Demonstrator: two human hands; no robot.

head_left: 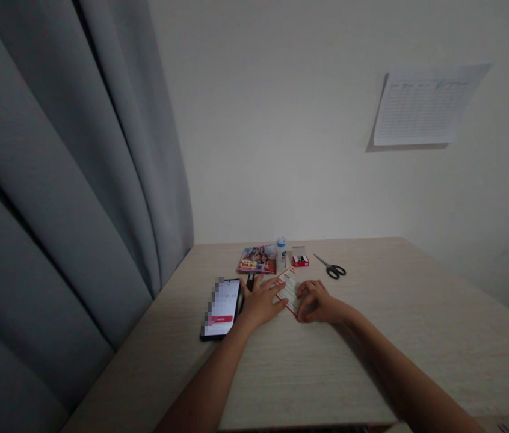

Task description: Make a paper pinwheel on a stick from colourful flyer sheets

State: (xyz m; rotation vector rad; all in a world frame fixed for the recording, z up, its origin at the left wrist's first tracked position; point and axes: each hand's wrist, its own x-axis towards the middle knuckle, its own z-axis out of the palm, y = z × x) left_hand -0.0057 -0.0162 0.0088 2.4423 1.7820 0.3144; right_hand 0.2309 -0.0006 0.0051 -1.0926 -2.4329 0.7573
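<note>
A small white printed paper (289, 287) with red edging lies at a slant on the table between my hands. My left hand (261, 305) rests on its left side, open, with the fingers spread. At the paper's right edge, my right hand (320, 304) has thumb and fingers curled together in a pinch on it; the fingertips partly hide that edge. Beside my left hand lies a phone (224, 307) with its screen lit. A dark, slim object (250, 281) shows just behind the left fingers, its kind unclear.
Behind the hands are a colourful leaflet (258, 260), a small clear bottle with a blue band (281, 255) and an opened red-and-white box (300, 258). Black-handled scissors (333, 270) lie to their right. A grey curtain (114, 150) hangs along the left table edge; a wall stands behind.
</note>
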